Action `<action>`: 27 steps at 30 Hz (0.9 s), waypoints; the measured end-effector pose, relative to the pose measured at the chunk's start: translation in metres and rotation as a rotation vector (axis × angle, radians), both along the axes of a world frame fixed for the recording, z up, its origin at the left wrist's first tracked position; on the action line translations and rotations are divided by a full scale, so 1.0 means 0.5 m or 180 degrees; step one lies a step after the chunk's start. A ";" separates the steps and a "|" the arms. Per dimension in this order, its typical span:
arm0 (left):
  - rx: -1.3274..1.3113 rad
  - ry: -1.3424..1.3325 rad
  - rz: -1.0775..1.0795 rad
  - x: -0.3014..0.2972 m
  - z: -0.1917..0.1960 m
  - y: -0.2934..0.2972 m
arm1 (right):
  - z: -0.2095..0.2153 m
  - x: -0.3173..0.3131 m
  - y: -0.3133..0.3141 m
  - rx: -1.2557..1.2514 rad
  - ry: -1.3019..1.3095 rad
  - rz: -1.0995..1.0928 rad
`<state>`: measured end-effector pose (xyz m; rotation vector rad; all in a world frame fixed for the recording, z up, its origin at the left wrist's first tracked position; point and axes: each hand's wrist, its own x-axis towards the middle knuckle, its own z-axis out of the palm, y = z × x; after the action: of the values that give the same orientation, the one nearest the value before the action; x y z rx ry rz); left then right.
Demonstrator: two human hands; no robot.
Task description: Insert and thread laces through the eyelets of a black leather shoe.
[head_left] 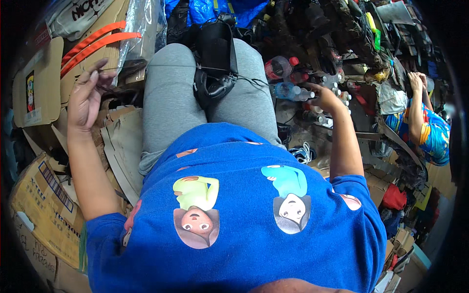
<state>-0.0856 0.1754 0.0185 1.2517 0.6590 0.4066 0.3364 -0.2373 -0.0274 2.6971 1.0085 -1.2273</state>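
A black shoe (217,51) lies across my lap between my grey-trousered thighs, its dark opening toward me. From it a thin dark thread (161,66) runs taut over my left thigh to my left hand (88,93), which is raised at the left with the thread between its fingers. Another dark strand (254,80) trails from the shoe over my right thigh. My right hand (326,98) is out to the right, next to a group of plastic bottles, its fingers drawn together. What it holds, if anything, cannot be made out against the bottles.
Clear bottles, one a blue-tinted bottle (286,91) and one a red-capped bottle (279,67), crowd my right side. Cardboard boxes (46,210) and orange strips (93,46) are at left. Another person (422,117) sits far right. Dark clutter fills the upper right.
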 end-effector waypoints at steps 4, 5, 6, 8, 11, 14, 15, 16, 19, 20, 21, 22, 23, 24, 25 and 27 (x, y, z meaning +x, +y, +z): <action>0.1154 0.0322 0.0854 0.065 0.016 -0.073 | 0.039 -0.026 0.096 0.2436 -0.0203 -0.0193; 0.1619 -0.0128 0.0718 0.115 0.016 -0.135 | 0.086 -0.078 0.162 0.2490 0.0245 -0.0276; 0.3126 0.0238 0.0142 0.147 0.012 -0.160 | 0.110 -0.100 0.209 0.2549 0.0167 0.0370; 0.4297 0.0430 -0.0837 0.210 0.050 -0.257 | 0.131 -0.159 0.285 0.2797 0.0078 0.1261; 0.4691 0.1033 -0.1829 0.257 0.013 -0.313 | 0.105 -0.170 0.339 0.2753 -0.0552 0.1754; 0.5131 0.0716 -0.1747 0.270 -0.020 -0.311 | 0.106 -0.167 0.344 0.2410 -0.0744 0.1550; 0.5358 0.0561 -0.1621 0.271 -0.023 -0.311 | 0.111 -0.168 0.334 0.2307 -0.0778 0.1365; 0.5362 0.0576 -0.1627 0.267 -0.026 -0.313 | 0.119 -0.175 0.328 0.2207 -0.0791 0.1183; 0.5035 0.0361 -0.1483 0.260 -0.029 -0.338 | 0.138 -0.181 0.330 0.2151 -0.0752 0.1120; 0.5027 0.0359 -0.1505 0.262 -0.031 -0.342 | 0.137 -0.179 0.329 0.2038 -0.0632 0.1013; 0.4924 0.0526 -0.1518 0.264 -0.034 -0.345 | 0.111 -0.168 0.335 0.2021 -0.0494 0.0962; 0.4827 0.0670 -0.1530 0.269 -0.033 -0.348 | 0.090 -0.164 0.335 0.2011 -0.0502 0.0940; 0.4643 0.0898 -0.1628 0.271 -0.027 -0.353 | 0.070 -0.166 0.338 0.2223 -0.0175 0.0749; 0.4632 0.0880 -0.1644 0.273 -0.016 -0.349 | 0.055 -0.165 0.337 0.2430 0.0148 0.0552; 0.4350 0.1026 -0.1792 0.269 -0.003 -0.337 | 0.061 -0.172 0.342 0.2450 0.0054 0.0624; 0.3600 0.0624 -0.1826 0.263 0.019 -0.285 | 0.077 -0.184 0.331 0.2895 -0.0380 0.0612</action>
<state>0.0458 0.0329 0.0277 2.4918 0.1527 0.1491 0.2445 -0.0717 0.0112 3.0520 2.1528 -0.6330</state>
